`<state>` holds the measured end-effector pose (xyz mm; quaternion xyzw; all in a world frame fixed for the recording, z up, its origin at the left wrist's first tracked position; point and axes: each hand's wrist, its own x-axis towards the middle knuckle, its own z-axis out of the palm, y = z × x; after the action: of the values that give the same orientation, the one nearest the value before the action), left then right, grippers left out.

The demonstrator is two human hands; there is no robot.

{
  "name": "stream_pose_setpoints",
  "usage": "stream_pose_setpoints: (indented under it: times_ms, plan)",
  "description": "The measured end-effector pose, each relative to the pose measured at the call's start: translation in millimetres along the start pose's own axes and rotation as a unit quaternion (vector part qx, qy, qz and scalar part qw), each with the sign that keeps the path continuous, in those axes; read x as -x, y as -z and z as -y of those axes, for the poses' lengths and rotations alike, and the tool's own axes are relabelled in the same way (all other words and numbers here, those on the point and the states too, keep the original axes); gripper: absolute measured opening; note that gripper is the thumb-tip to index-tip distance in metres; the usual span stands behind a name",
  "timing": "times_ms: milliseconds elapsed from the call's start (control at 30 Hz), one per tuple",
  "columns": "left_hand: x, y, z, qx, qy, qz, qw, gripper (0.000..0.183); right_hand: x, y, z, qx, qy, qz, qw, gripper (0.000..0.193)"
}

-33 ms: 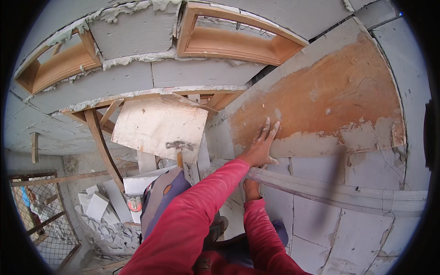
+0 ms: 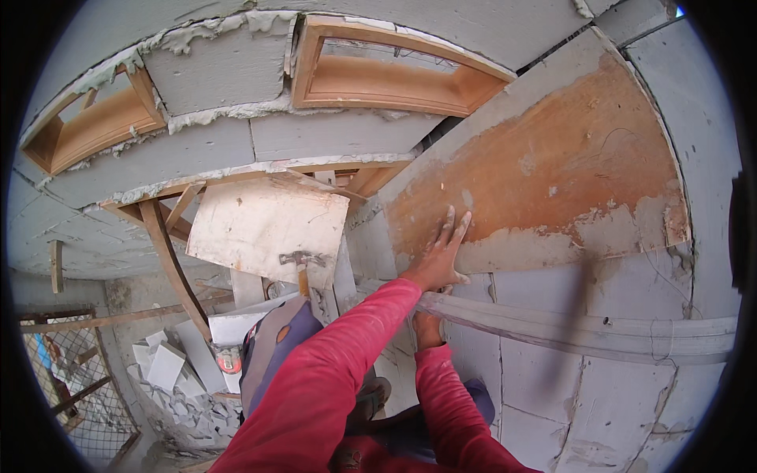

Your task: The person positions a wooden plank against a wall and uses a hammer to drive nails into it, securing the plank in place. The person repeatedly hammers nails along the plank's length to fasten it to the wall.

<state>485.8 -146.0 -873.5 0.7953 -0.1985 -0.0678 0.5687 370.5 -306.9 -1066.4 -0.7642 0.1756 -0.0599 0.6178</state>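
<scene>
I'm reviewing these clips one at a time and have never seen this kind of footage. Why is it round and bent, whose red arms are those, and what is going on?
The picture comes from a wide fisheye camera worn on a person's head, looking at their own hands, so straight edges bend near the rim. The red sleeves belong to that person. The left hand lies flat, fingers spread, against an orange-brown board set on a wall of grey blocks. The right hand is lower, mostly hidden behind the left arm, near a pale strip running along the wall; whether it holds anything cannot be told. To the left a hammer rests by a pale panel. Two wooden frames sit in the blocks, and rubble lies below.
</scene>
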Motion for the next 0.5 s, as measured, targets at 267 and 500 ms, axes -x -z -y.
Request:
stream_pose_setpoints:
  times_ms: [267,500]
  plan:
    - [-0.2,3.1,5.8,0.023,-0.018,-0.024,0.999,0.143,17.1,-18.8,55.2,0.111,0.110,-0.021,0.987,0.045]
    - [0.1,1.8,4.3,0.010,-0.011,-0.028,0.999,0.141,21.2,-18.3,73.6,0.190,0.137,-0.002,0.972,0.051]
